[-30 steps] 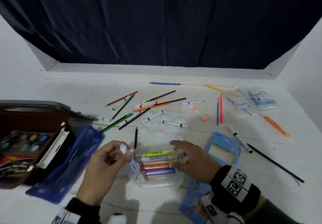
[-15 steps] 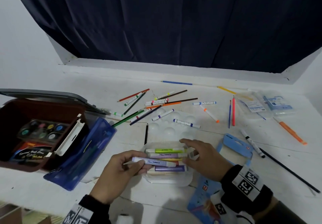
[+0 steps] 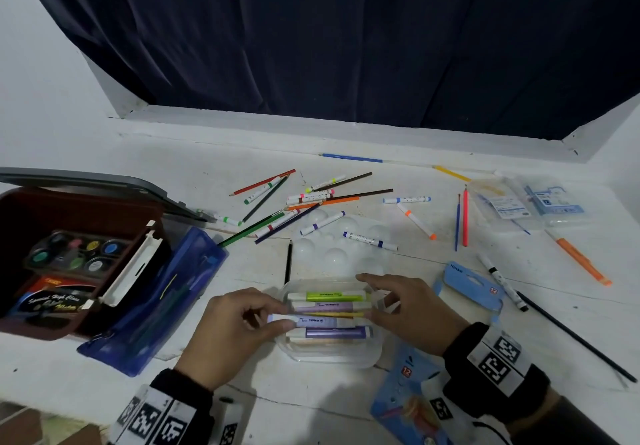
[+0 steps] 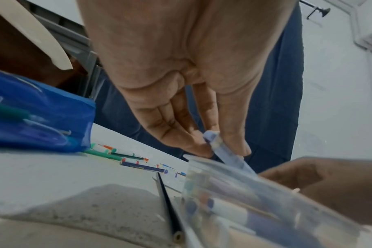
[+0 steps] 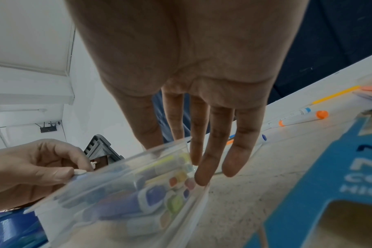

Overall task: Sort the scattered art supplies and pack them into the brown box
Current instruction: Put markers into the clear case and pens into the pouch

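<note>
A clear plastic case (image 3: 329, 356) (image 5: 121, 181) near the table's front edge holds several highlighters. My left hand (image 3: 239, 330) (image 4: 214, 147) pinches a pale lilac highlighter (image 3: 322, 321) (image 4: 225, 151) by its left end, laying it flat over the case. My right hand (image 3: 401, 306) (image 5: 204, 161) rests with straight fingers against the case's right wall. The brown box (image 3: 20, 257) stands open at the left with a paint pot set (image 3: 76, 250) inside. Scattered markers and pencils (image 3: 311, 209) lie beyond the case.
A blue zip pouch (image 3: 156, 292) leans on the brown box. A white palette (image 3: 339, 240) lies behind the case. Blue cardboard packs (image 3: 474, 285) (image 3: 412, 403) sit to the right, a long black brush (image 3: 575, 337) beside them, clear packets (image 3: 526, 202) at the far right.
My left hand has turned the lilac highlighter from upright to flat and moved it right over the case. My right hand has stayed at the case's right side.
</note>
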`<state>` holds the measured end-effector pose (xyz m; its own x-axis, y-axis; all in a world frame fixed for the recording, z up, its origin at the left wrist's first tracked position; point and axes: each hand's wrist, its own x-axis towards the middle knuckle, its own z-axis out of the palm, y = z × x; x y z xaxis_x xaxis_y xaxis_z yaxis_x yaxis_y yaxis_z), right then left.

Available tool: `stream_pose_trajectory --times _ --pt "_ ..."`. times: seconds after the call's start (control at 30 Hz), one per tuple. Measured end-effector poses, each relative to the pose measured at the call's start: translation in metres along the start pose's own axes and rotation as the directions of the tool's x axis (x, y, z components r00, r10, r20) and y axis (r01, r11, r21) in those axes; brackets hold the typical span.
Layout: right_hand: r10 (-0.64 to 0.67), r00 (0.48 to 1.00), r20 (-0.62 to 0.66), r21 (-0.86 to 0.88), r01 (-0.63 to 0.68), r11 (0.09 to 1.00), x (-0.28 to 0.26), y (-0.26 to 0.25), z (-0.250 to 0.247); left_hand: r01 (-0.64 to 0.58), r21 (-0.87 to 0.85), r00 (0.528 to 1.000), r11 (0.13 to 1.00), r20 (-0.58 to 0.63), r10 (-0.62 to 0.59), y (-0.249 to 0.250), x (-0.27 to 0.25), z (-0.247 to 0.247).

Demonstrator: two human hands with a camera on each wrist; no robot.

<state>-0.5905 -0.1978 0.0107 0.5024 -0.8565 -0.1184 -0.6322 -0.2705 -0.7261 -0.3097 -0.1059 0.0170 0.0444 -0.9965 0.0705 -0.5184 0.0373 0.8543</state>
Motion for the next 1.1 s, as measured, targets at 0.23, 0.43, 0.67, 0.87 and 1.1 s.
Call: stream_pose_trajectory --times 0.23,0.43,0.67,0.87,1.1 --pt "0.002 1.0 0.0 0.01 -0.002 1.0 0.001 0.002 -0.001 0.013 -0.35 0.997 0.937 -0.064 -0.038 0.016 0.01 0.0" --pt "-0.005 1.0 0.008 -0.005 0.006 1.0 0.006 0.002 -0.002 0.016 -0.645 0.993 0.764 -0.077 -0.086 0.033 0.029 0.004" --pt "-0.017 1.0 0.02 -0.065 0.018 0.998 0.007 0.002 -0.002 -0.077 -0.337 0.987 0.939 0.109 0.12 0.048 0.039 0.021" --pt "-0.034 0.999 0.021 -0.022 0.035 0.999 0.009 0.009 -0.002 -0.414 0.101 0.88 0.905 0.3 0.369 0.047 0.044 0.055" --pt "0.021 0.999 0.044 0.165 -0.028 0.986 0.009 0.01 -0.007 -0.462 0.168 0.847 0.871 0.374 0.378 0.05 0.044 0.079"
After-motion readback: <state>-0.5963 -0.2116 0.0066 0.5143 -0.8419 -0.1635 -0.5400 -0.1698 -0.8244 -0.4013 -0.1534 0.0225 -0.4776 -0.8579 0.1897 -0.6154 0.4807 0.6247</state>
